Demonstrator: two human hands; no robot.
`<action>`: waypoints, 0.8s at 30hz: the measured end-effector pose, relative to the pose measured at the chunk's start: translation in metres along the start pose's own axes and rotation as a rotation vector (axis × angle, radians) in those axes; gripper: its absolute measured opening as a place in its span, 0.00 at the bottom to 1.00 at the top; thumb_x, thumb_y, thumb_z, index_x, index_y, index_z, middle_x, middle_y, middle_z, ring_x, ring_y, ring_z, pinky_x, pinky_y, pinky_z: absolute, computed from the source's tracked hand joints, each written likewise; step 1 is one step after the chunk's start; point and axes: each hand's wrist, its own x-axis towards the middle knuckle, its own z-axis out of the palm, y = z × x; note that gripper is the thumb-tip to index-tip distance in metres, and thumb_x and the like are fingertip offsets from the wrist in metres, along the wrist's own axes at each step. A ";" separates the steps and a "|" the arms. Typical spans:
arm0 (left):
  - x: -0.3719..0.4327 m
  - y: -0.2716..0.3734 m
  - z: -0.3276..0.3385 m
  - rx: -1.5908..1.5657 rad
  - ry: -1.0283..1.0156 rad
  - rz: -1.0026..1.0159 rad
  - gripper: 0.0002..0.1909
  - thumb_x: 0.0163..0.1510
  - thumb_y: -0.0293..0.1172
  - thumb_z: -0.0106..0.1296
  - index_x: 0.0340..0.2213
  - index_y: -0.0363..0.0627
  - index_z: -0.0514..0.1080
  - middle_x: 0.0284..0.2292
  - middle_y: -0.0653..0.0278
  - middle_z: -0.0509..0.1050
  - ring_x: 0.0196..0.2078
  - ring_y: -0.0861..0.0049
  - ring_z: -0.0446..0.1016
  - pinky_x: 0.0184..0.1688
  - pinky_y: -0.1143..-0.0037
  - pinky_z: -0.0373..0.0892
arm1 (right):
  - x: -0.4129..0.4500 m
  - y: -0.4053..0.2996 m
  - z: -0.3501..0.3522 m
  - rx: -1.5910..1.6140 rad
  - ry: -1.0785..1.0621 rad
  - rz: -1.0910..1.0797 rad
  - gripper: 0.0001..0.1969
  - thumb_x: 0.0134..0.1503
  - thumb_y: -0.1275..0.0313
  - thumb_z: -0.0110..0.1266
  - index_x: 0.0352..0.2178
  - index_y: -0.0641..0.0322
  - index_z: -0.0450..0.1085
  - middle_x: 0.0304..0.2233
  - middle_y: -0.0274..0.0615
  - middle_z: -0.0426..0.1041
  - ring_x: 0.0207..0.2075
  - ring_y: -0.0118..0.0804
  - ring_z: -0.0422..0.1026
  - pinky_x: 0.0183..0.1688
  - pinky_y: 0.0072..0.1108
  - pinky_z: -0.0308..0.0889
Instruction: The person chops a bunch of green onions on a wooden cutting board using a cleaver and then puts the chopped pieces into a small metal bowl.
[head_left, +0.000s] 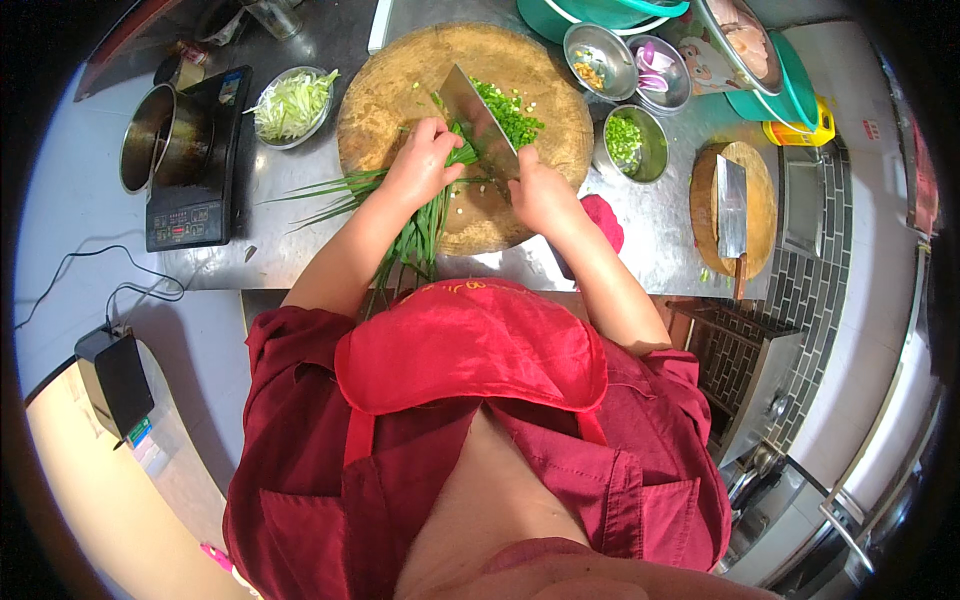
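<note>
On a round wooden chopping board (375, 82) lies a bunch of long green onions (416, 232), its leaves trailing over the near edge. My left hand (424, 161) presses on the bunch, fingers curled close to the blade. My right hand (544, 187) grips the handle of a Chinese cleaver (480, 112), whose blade stands across the board between the uncut leaves and a heap of chopped green onion (514, 116). A steel cup (656, 146) right of the board holds more chopped green pieces. The cleaver's handle is mostly hidden by my fingers.
Left are a bowl of pale green shreds (292, 105), an induction cooker (202, 202) and a steel pot (150, 142). Steel bowls of chopped aromatics (592, 71) and purple onion (656, 71) stand back right. Another cleaver (731, 210) rests on a smaller board (705, 172). A red cloth (602, 217) lies near my right forearm.
</note>
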 end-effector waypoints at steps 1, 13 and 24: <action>-0.001 0.000 0.001 0.017 0.047 0.036 0.14 0.37 0.30 0.58 0.29 0.44 0.68 0.33 0.58 0.64 0.39 0.61 0.65 0.39 0.71 0.65 | -0.001 0.000 -0.001 -0.001 -0.003 0.001 0.14 0.48 0.73 0.46 0.33 0.71 0.54 0.21 0.61 0.69 0.27 0.58 0.70 0.30 0.41 0.64; 0.003 0.002 -0.003 -0.107 -0.047 -0.101 0.15 0.33 0.26 0.58 0.28 0.41 0.68 0.31 0.55 0.67 0.36 0.60 0.67 0.40 0.70 0.64 | -0.001 -0.009 0.004 -0.007 -0.006 -0.021 0.14 0.47 0.74 0.47 0.33 0.71 0.53 0.21 0.63 0.68 0.26 0.60 0.69 0.29 0.41 0.63; 0.001 0.013 -0.007 0.123 -0.043 0.252 0.11 0.37 0.24 0.53 0.27 0.40 0.69 0.35 0.57 0.65 0.39 0.62 0.65 0.41 0.70 0.65 | 0.008 -0.016 0.002 -0.039 -0.081 0.012 0.12 0.42 0.80 0.43 0.31 0.74 0.55 0.24 0.63 0.69 0.29 0.58 0.71 0.32 0.38 0.67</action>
